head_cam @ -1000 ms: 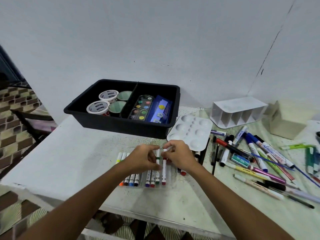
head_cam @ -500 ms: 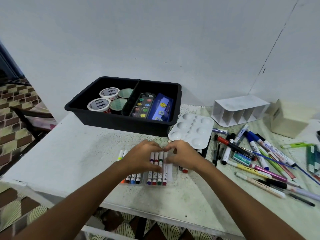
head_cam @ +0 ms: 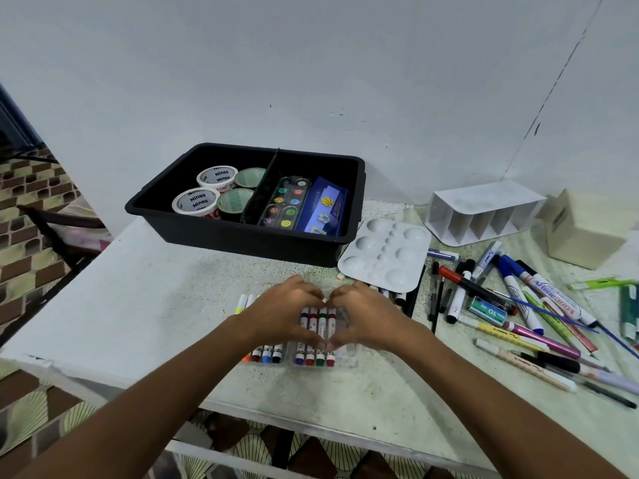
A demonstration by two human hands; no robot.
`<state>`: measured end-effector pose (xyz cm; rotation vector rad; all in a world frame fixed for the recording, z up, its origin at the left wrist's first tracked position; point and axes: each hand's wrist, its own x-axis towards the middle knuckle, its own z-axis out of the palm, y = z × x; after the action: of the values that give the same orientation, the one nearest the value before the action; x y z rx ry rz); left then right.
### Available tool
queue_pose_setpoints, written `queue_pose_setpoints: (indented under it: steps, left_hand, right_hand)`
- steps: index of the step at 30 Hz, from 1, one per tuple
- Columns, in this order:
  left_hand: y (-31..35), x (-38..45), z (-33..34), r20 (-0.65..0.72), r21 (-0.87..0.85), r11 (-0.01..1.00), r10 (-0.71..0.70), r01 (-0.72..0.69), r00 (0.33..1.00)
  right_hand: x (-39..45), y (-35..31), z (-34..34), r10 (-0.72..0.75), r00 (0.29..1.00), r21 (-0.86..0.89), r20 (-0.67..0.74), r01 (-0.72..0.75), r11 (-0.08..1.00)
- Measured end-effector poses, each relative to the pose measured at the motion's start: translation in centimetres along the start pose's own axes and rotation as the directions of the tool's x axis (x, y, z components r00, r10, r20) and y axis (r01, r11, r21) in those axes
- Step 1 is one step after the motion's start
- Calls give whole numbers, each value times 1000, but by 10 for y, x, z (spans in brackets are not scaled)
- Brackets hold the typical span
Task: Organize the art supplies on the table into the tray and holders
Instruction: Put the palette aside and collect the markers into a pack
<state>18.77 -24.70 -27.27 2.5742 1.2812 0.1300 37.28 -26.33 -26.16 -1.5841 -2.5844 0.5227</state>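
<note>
A clear case of colour markers (head_cam: 313, 357) lies flat on the table near the front edge. My left hand (head_cam: 283, 312) and my right hand (head_cam: 363, 316) both rest on top of it, fingertips meeting at the far end and thumbs meeting over the middle, pressing the markers down. Four markers show in the gap between my hands. The black tray (head_cam: 242, 236) stands behind, with tape rolls (head_cam: 195, 202) in its left half and a paint set (head_cam: 285, 203) and a blue box (head_cam: 326, 210) in its right half.
A white paint palette (head_cam: 383, 254) lies right of the tray. A white divided holder (head_cam: 484, 212) and a cream box (head_cam: 584, 226) stand at the back right. Several loose markers and pens (head_cam: 518, 305) are scattered across the right side.
A second ago my hands pinched a green marker above the case. It now lies in the row, and both hands have come down flat onto the markers.
</note>
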Motion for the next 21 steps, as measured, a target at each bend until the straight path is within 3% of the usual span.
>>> queue_pose_setpoints:
  steps: [12, 21]
  left_hand:
    - [3, 2, -1, 46, 62, 998, 11, -14, 999]
    - [13, 11, -13, 159, 143, 990, -3, -20, 987]
  right_hand:
    - [0, 5, 4, -4, 1000, 16, -2, 4, 1000]
    - [-12, 15, 9, -114, 991, -65, -71, 110, 992]
